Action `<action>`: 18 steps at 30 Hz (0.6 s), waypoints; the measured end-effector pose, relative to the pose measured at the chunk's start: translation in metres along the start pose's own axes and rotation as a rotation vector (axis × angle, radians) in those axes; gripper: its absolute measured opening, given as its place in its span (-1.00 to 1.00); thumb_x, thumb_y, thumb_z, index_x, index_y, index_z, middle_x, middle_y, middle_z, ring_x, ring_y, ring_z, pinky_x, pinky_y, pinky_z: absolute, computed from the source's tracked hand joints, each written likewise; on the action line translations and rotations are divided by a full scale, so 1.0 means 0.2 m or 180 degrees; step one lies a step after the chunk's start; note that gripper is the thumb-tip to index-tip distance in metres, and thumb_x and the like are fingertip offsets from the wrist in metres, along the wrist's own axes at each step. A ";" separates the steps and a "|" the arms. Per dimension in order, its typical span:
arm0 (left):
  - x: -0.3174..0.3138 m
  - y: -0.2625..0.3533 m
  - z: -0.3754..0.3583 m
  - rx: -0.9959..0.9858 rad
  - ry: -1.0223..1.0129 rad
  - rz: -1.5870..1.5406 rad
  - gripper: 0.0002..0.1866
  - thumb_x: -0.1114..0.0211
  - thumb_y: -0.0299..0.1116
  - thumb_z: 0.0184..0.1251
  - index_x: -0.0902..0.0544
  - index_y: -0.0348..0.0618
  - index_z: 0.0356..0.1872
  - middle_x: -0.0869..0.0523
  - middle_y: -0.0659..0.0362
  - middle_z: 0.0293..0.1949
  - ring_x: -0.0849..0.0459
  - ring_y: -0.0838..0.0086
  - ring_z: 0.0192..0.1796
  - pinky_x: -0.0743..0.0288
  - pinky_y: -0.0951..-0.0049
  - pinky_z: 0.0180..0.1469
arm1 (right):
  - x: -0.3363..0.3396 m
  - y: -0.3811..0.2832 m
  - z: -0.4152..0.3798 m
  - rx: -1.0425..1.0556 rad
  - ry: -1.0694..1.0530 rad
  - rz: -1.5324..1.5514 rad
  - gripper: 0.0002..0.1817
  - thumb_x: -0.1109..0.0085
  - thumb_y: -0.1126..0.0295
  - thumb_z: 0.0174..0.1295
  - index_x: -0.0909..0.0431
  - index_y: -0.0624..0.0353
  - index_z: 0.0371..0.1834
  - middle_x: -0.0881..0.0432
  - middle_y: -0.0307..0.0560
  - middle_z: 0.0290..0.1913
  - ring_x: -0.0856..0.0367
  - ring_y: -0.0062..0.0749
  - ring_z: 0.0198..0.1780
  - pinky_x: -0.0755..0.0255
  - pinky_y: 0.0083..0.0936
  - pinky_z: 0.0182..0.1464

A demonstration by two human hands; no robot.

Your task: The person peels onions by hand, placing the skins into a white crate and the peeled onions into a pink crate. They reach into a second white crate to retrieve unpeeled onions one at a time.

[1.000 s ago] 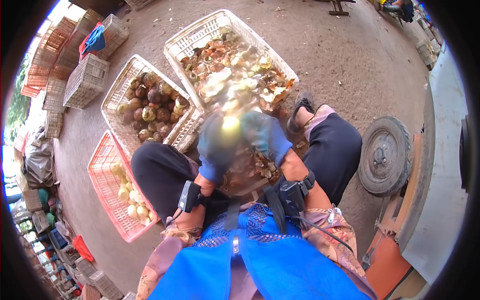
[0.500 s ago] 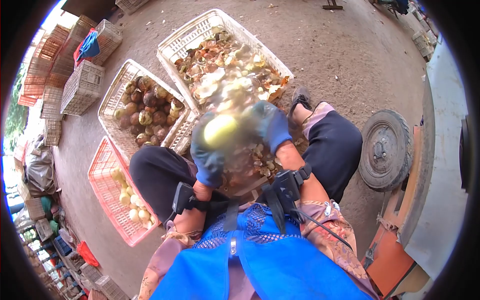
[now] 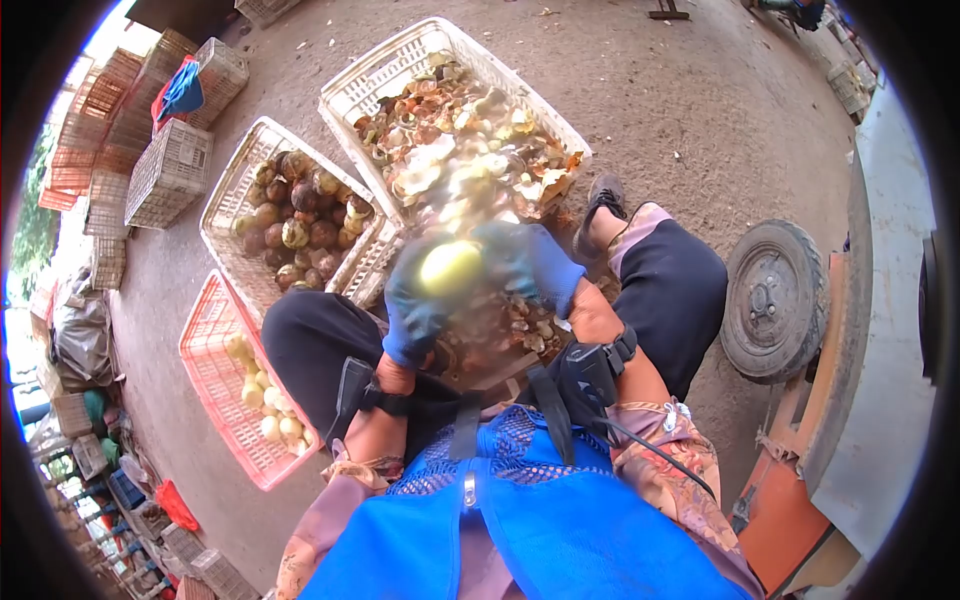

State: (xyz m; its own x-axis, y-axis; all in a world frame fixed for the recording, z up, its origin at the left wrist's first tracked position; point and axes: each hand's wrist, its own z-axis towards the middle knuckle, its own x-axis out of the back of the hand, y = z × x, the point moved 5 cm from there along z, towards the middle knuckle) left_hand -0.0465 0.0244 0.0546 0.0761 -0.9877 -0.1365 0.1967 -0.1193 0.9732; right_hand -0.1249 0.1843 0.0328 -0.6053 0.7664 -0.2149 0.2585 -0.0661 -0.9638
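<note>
My left hand [image 3: 412,305], in a blue work glove, is wrapped round a round, pale yellow-green fruit or vegetable [image 3: 451,268] with a smooth surface. Close beside it on the right, my gloved right hand [image 3: 535,265] is curled closed; its fingertips are blurred, and whatever it grips cannot be made out. Just beyond both hands stands a white crate [image 3: 350,85] heaped with brown, white and orange peelings [image 3: 430,150]. More scraps [image 3: 530,325] lie below my hands, between my knees.
To the left, a white crate [image 3: 222,215] holds several brown and greenish round fruits [image 3: 305,215]. A red crate [image 3: 215,400] with pale peeled pieces [image 3: 265,400] sits nearer my left knee. A wheel [image 3: 770,300] stands at right; stacked crates [image 3: 170,170] stand far left.
The pale round piece has shifted slightly right in my left hand. My right hand has lowered a little and moved closer to it. The view has moved slightly.
</note>
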 end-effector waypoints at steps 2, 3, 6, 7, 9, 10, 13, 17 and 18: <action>0.02 -0.03 0.00 -0.0046 -0.0062 0.0217 -0.32 -0.52 -0.50 -0.04 -0.51 -0.31 0.21 -0.63 0.11 0.14 -0.62 0.41 0.16 -0.53 0.39 0.19 | 0.01 0.06 0.02 -0.0094 0.0037 0.0177 -0.84 0.06 0.41 0.43 -0.55 0.14 -0.13 -0.56 -0.29 -0.37 -0.55 -0.61 -0.37 -0.44 -0.67 -0.42; 0.02 -0.04 0.00 -0.0099 -0.0115 0.0428 -0.33 -0.50 -0.52 -0.03 -0.51 -0.31 0.22 -0.62 0.10 0.16 -0.61 0.40 0.17 -0.52 0.40 0.21 | 0.02 0.07 0.02 -0.0091 0.0052 0.0177 -0.84 0.06 0.41 0.43 -0.55 0.14 -0.13 -0.56 -0.29 -0.37 -0.55 -0.61 -0.37 -0.44 -0.67 -0.42; -0.03 0.03 0.02 -0.0165 0.0147 0.0525 -0.39 -0.45 -0.56 0.01 -0.52 -0.30 0.20 -0.60 0.08 0.19 -0.60 0.40 0.19 -0.49 0.39 0.24 | 0.04 0.06 0.04 0.0522 0.0428 -0.0726 -0.85 0.01 0.40 0.38 -0.58 0.12 -0.17 -0.58 -0.20 -0.35 -0.59 -0.48 -0.33 -0.48 -0.54 -0.37; -0.06 0.05 0.02 -0.0167 0.0134 0.0528 -0.39 -0.45 -0.56 0.01 -0.52 -0.30 0.20 -0.60 0.08 0.19 -0.60 0.40 0.19 -0.49 0.39 0.24 | 0.06 0.05 0.05 0.0937 0.0684 -0.1690 -0.86 -0.03 0.38 0.33 -0.59 0.10 -0.19 -0.60 -0.15 -0.32 -0.61 -0.35 -0.29 -0.50 -0.46 -0.32; -0.08 0.07 0.03 0.0281 0.0458 0.0044 -0.45 -0.37 -0.59 0.10 -0.51 -0.28 0.20 -0.60 0.07 0.21 -0.59 0.40 0.19 -0.47 0.40 0.25 | 0.06 0.10 0.06 0.1355 0.0961 -0.2652 -0.87 -0.07 0.37 0.28 -0.61 0.08 -0.20 -0.62 -0.09 -0.28 -0.63 -0.23 -0.26 -0.53 -0.37 -0.27; -0.10 0.09 0.04 0.0272 0.0444 0.0050 -0.45 -0.37 -0.59 0.10 -0.51 -0.28 0.20 -0.60 0.07 0.21 -0.59 0.40 0.19 -0.47 0.40 0.25 | 0.09 0.14 0.08 0.1309 0.1119 -0.2107 -0.87 -0.12 0.33 0.23 -0.62 0.07 -0.25 -0.63 -0.05 -0.24 -0.63 -0.15 -0.21 -0.54 -0.32 -0.21; -0.07 0.08 0.07 0.0540 0.0554 0.0023 -0.48 -0.31 -0.58 0.17 -0.48 -0.26 0.21 -0.60 0.04 0.20 -0.61 0.33 0.19 -0.50 0.37 0.23 | 0.14 0.19 0.11 0.1295 0.1504 -0.1297 -0.87 -0.17 0.38 0.25 -0.65 0.15 -0.23 -0.66 -0.13 -0.22 -0.62 -0.35 -0.20 -0.54 -0.45 -0.18; 0.11 -0.30 0.05 0.0725 0.0333 0.1175 -0.49 -0.26 -0.50 0.28 -0.44 -0.21 0.29 -0.59 0.04 0.21 -0.56 0.20 0.25 -0.43 0.27 0.33 | 0.15 -0.06 0.08 0.0251 0.2118 -0.0798 -0.86 -0.14 0.45 0.34 -0.65 0.25 -0.16 -0.68 -0.25 -0.29 -0.60 -0.65 -0.27 -0.51 -0.64 -0.25; 0.12 -0.33 0.08 0.0869 0.0657 -0.0710 -0.50 -0.26 -0.47 0.32 -0.44 -0.20 0.29 -0.59 -0.02 0.21 -0.53 0.10 0.28 -0.33 0.03 0.38 | 0.15 -0.06 0.09 0.0259 0.2110 -0.0798 -0.86 -0.14 0.45 0.34 -0.65 0.25 -0.16 -0.68 -0.25 -0.29 -0.60 -0.65 -0.27 -0.51 -0.64 -0.25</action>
